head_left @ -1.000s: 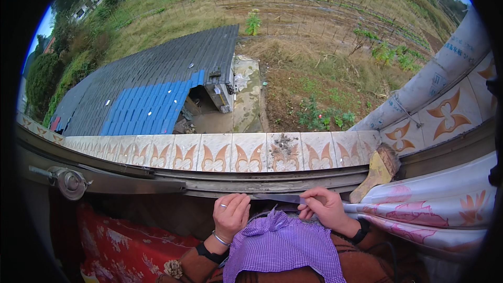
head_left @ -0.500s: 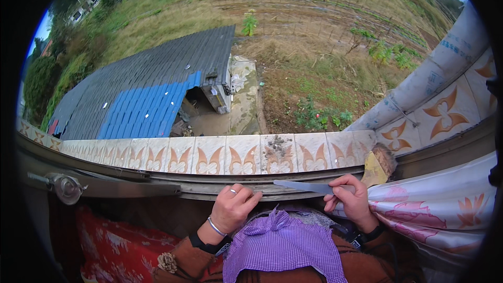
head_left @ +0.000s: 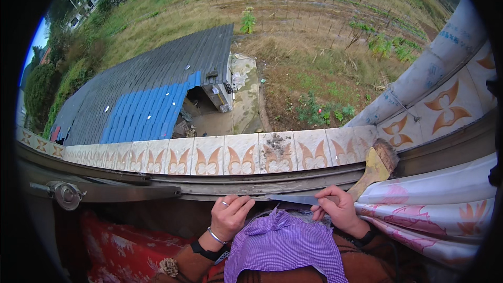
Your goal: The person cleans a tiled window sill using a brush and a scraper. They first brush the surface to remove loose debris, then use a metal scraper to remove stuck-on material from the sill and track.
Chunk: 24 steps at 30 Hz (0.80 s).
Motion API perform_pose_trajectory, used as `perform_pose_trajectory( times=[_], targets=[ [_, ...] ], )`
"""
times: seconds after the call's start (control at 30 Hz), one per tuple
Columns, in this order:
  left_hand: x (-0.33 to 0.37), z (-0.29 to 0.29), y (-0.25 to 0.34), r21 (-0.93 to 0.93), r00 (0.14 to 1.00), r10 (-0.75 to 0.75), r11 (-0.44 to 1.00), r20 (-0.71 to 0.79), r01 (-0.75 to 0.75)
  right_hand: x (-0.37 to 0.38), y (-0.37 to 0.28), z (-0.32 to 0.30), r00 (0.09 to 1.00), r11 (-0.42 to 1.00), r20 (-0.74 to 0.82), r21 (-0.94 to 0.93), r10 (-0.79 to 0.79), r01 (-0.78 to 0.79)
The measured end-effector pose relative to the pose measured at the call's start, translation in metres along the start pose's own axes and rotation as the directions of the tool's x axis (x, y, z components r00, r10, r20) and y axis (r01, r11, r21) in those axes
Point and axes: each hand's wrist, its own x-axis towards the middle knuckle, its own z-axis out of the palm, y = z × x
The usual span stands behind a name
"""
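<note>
**Slim silver-grey flat blade (head_left: 293,198) held at the near lip of the grey metal window track (head_left: 272,184)**

Right hand (head_left: 338,209), five o'clock from picture centre: grip closed on the blade's butt end, thumb against bent fingers. Left hand (head_left: 230,217), about six o'clock: fingers curled, tips at the track's lip. Cannot tell whether that grip pinches anything small.

Handling, my judgement: a blade this thin likely flexes, so hold it close to the butt, lay it low and almost flat, and use short, light strokes. Best to have the left fingertips out of line with the tip, which aims at nine o'clock, straight toward them. Elbows low; the purple-and-white checked apron (head_left: 285,246) sits just below and could snag an edge.

Blade's look: long, narrow, tapering to the tip, smooth, pale with a bluish cast, seemingly straight. Whether it touches metal, cannot tell. Toward two o'clock from the right hand, a yellow-handled brush with brown bristles (head_left: 378,163) leans by the white, pink-flowered curtain (head_left: 414,212).
</note>
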Motion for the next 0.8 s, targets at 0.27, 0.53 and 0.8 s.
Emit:
perform_pose_trajectory(
  times=[0.27, 0.53, 0.8],
  targets=[
    [-0.015, 0.017, -0.003, 0.017, 0.995, 0.044, 0.999, -0.095, -0.042, 0.006, 0.009, 0.019, 1.0, 1.0, 0.014, 0.003, -0.017, 0.017],
    [0.012, -0.006, 0.004, -0.002, 0.998, 0.061, 0.998, 0.012, -0.061, 0.011, -0.01, 0.024, 0.998, 0.998, -0.004, 0.028, 0.062, -0.062],
    [0.028, -0.058, -0.023, 0.087, 0.967, -0.171, 0.978, -0.189, 0.19, 0.018, -0.05, -0.011, 0.98, 0.997, -0.185, -0.006, -0.073, 0.073]
  ],
)
